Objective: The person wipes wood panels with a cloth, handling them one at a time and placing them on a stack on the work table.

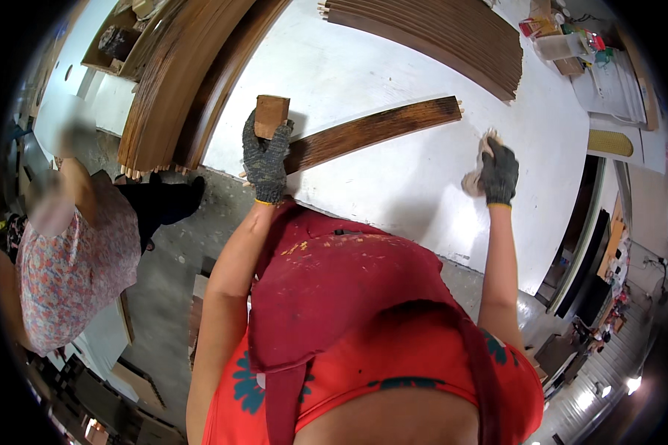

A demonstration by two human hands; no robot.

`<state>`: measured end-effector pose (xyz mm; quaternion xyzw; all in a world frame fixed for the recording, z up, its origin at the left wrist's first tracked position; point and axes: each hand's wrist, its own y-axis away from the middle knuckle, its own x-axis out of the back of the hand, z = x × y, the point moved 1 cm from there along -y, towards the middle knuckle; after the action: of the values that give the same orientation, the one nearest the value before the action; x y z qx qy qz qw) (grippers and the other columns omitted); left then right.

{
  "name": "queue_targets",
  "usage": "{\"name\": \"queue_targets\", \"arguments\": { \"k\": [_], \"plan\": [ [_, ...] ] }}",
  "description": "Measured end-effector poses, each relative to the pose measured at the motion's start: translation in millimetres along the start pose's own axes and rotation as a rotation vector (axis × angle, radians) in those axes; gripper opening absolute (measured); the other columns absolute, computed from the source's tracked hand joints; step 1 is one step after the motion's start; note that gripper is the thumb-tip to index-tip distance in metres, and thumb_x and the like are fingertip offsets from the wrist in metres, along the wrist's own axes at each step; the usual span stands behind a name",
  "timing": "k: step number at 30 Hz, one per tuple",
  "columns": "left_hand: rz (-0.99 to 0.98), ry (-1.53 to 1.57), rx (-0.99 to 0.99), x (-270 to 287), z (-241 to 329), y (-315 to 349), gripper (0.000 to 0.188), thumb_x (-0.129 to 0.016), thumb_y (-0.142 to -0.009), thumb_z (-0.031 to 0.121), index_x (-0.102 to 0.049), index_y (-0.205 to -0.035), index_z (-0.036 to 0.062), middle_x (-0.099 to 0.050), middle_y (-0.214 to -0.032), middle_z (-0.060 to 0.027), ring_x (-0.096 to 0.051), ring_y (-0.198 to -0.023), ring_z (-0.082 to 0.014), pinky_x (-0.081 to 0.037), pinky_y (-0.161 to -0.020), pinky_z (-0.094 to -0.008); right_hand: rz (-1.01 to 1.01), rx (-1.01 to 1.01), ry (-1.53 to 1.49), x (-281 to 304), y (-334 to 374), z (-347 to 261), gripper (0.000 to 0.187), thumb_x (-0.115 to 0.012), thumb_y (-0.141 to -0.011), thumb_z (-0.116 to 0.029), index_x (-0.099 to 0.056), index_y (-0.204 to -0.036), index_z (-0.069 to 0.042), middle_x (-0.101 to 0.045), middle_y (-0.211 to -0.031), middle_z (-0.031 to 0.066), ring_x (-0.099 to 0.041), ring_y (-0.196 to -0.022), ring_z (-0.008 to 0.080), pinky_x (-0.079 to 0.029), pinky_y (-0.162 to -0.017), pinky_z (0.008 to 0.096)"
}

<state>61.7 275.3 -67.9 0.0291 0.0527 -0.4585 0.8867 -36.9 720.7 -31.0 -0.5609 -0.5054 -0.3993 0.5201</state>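
Observation:
My left hand (pixel 265 167), in a dark grey knit glove with a yellow cuff, is closed around a small brown rectangular block (pixel 272 116). Just right of it, a dark-stained wooden slat (pixel 378 132) with light pegs at its ends lies slantwise on the white table (pixel 401 196); its near-left end passes behind the glove. Over on the right, my right hand (pixel 500 172), gloved alike, grips a crumpled pale rag (pixel 473 182) against the tabletop. Parts of the rag show above and left of the fingers.
A row of brown slats (pixel 430 41) lies at the table's far side. Long dark boards (pixel 178 89) are stacked at the left. Bottles and jars (pixel 560 46) stand far right. Another person (pixel 82 252) in a flowered top is at the left, beyond the grey floor (pixel 171 245).

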Motion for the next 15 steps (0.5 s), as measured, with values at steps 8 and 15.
{"name": "queue_targets", "arguments": {
  "k": [8,15],
  "plan": [
    [-0.415,-0.297,-0.099,-32,21,22,0.051,-0.066,-0.083,0.02,-0.046,-0.128,0.0046,-0.052,-0.123,-0.0121,-0.053,-0.11,-0.0198,-0.046,-0.092,-0.0323,0.284,0.296,-0.007,16,94,-32,0.041,-0.07,-0.074,-0.013,-0.063,-0.112,0.0,-0.062,-0.111,0.0156,-0.057,-0.106,0.0318,-0.045,-0.092,0.0413],
    [-0.716,-0.508,-0.3,-108,31,74,0.072,-0.079,-0.068,0.042,-0.052,-0.127,0.0121,-0.055,-0.119,-0.0121,-0.049,-0.115,-0.0287,-0.041,-0.097,-0.0431,-0.398,-0.21,-2.016,-2,106,-156,0.082,-0.058,-0.083,-0.041,-0.022,-0.145,-0.001,-0.035,-0.143,0.0154,-0.037,-0.129,0.0296,-0.03,-0.106,0.0417]
  ]
}}
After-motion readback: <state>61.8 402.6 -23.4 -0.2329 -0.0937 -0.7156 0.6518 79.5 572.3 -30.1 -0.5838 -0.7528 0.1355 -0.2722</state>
